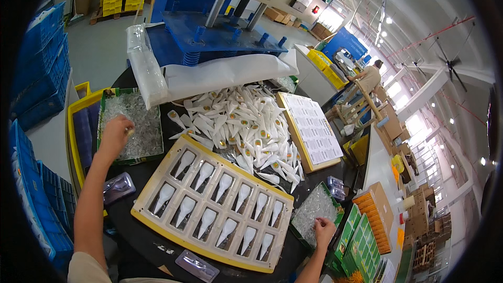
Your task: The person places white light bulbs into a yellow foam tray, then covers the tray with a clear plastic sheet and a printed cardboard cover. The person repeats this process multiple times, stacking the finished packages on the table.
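My left hand (pixel 116 135) is over a green-edged box (pixel 160 149) filled with small clear plastic pieces (pixel 139 139). Its fingers are closed at the tips, and whatever they hold is too small to name. At a second green-edged box (pixel 340 215) on the right, also full of clear pieces (pixel 313 212), my right hand (pixel 324 230) has its fingers pinched together. Between my arms lies a yellow-edged tray (pixel 152 222) with two rows of pockets. White paddle-shaped pieces (pixel 208 221) lie in the pockets, narrow ends mostly downward.
Beyond the tray is a heap of white pieces (pixel 246 120) with orange-green labels. A board with printed sheets (pixel 314 131) stands right of it. A blue press (pixel 209 36) rises behind. Clear packs (pixel 197 266) and green cards (pixel 361 241) lie nearby; a co-worker (pixel 369 78) is farther off.
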`<state>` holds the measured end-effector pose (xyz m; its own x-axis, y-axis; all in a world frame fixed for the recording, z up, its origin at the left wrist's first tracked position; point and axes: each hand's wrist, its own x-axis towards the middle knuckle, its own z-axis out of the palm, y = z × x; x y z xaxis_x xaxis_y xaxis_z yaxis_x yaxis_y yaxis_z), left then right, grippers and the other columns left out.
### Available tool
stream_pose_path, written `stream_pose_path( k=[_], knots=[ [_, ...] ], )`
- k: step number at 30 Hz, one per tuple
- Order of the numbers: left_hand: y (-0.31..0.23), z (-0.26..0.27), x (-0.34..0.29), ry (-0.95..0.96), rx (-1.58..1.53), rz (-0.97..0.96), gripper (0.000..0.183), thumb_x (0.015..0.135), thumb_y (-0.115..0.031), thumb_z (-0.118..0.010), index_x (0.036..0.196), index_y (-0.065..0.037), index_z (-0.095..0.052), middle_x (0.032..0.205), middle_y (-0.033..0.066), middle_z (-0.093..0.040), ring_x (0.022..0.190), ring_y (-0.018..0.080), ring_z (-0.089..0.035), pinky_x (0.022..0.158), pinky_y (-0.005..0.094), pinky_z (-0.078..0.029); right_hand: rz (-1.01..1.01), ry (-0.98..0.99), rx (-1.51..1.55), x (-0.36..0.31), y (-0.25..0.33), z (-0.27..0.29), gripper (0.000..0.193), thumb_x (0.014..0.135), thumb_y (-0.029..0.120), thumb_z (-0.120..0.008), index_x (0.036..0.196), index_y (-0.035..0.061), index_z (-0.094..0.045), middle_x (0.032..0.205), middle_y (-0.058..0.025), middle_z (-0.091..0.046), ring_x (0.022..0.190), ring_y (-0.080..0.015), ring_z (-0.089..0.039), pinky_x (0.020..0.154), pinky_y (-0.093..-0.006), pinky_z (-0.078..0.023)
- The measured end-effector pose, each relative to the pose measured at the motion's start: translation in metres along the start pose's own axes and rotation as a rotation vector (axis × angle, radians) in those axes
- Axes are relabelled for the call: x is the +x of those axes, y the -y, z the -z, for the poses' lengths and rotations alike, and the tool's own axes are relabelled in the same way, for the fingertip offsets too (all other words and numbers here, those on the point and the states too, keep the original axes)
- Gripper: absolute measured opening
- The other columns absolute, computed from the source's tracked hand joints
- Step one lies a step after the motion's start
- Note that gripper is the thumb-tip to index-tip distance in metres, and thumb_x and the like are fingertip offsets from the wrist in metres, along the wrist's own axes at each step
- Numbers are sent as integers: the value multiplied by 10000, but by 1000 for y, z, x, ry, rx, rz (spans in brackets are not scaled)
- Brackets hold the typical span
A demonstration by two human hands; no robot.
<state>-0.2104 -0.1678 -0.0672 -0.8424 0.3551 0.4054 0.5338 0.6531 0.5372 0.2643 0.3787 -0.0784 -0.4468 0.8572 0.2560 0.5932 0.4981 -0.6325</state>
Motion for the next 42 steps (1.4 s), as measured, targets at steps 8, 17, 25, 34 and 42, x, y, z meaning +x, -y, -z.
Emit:
stream_pose_path(
  k=[8,17,25,34,42],
  knots=[
    [-144,-9,-85,394,-437,-183,139,811,-44,-726,949,-30,-722,936,117,-660,858,288,-657,776,365,-527,328,401,98,-68,178,-75,222,802,75,-776,1017,21,-757,873,-114,-720,721,-175,-679,679,-295,-539],
    [-143,-11,-106,256,-412,-54,144,853,-27,-669,994,-14,-695,954,155,-630,897,378,-639,786,425,-522,599,661,140,-85,291,-154,136,812,91,-766,924,14,-753,854,-142,-675,732,-279,-680,684,-349,-538],
    [-120,-57,-56,261,-309,-150,209,825,-111,-711,1019,-37,-727,917,166,-645,860,360,-643,771,418,-522,492,588,285,-78,309,-190,150,830,78,-752,955,-4,-754,898,-150,-709,759,-259,-710,709,-338,-559],
    [-128,5,-99,343,-552,143,169,813,-102,-753,959,-18,-736,872,138,-639,800,280,-661,722,356,-521,326,705,305,-115,294,-145,162,841,52,-773,998,15,-756,879,-102,-728,774,-145,-698,702,-263,-553],
    [-128,4,-128,310,-429,54,231,802,-78,-775,1020,-27,-721,878,110,-610,784,264,-644,707,337,-515,666,761,284,-164,327,-171,153,837,79,-766,980,28,-742,823,-121,-646,700,-264,-669,657,-333,-538]
  ],
)
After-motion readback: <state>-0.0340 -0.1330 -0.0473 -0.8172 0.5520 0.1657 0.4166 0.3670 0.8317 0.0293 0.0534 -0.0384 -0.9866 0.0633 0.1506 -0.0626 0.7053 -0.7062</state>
